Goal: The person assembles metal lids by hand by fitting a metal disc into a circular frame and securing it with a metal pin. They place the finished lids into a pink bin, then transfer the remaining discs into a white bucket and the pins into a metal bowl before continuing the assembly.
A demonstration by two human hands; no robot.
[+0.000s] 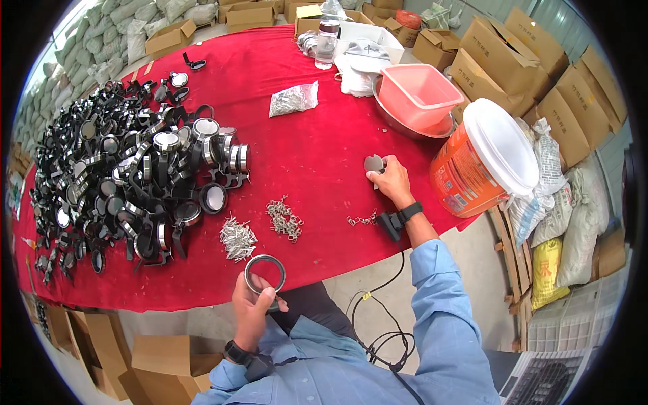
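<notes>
Near the table's front edge, my left hand (pixel 252 308) grips a round ring (pixel 266 257) with a dark rim and a see-through middle. Farther off to the right, my right hand (pixel 393 180) has its fingers closed on a small flat grey disc (pixel 373 163) over the red cloth. Beyond the ring lie a heap of thin silver pins (pixel 237 239) and a cluster of small metal links (pixel 284 220). A short row of similar links (pixel 362 219) lies beside my right wrist. A large pile of black-and-silver round lids (pixel 135 169) fills the left side.
An orange bucket with a white lid (pixel 482 158) stands at the right edge, near a pink basin (pixel 422 98) in a metal bowl (pixel 412 129). A bag of small parts (pixel 294 100), a clear bottle (pixel 327 46) and a white tub (pixel 378 35) are farther back. A cable (pixel 385 337) hangs below.
</notes>
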